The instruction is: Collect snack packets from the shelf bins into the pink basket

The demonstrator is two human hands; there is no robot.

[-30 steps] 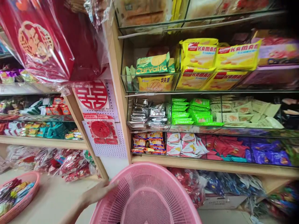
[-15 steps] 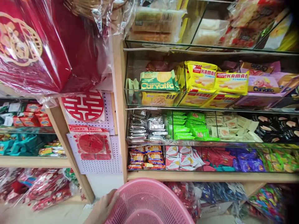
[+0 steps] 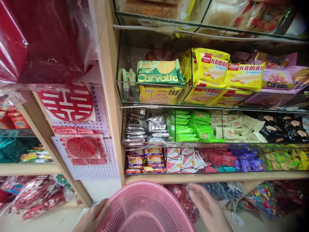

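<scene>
A pink plastic basket (image 3: 148,198) with perforated walls is at the bottom middle, its bottom partly showing. My left hand (image 3: 94,215) grips its rim on the left side, with the fingertips partly hidden. To the right of the basket, my right hand (image 3: 206,206) is raised and slightly blurred. Its fingers are stretched out, with nothing in them, and it is apart from the rim. Above the basket, the lowest shelf row holds orange snack packets (image 3: 154,160) and white-and-pink packets (image 3: 181,160).
Clear-fronted shelf bins rise ahead, with silver packets (image 3: 158,129), green packets (image 3: 200,125), yellow KAMAN packs (image 3: 245,75) and a green Carvalfo pack (image 3: 159,72). A wooden upright (image 3: 112,106) stands left of them. A large red wrapped box (image 3: 48,42) juts out at upper left.
My right hand has come into view at the right of the basket. The view has shifted closer to the shelves and to the right. My left hand stays on the rim.
</scene>
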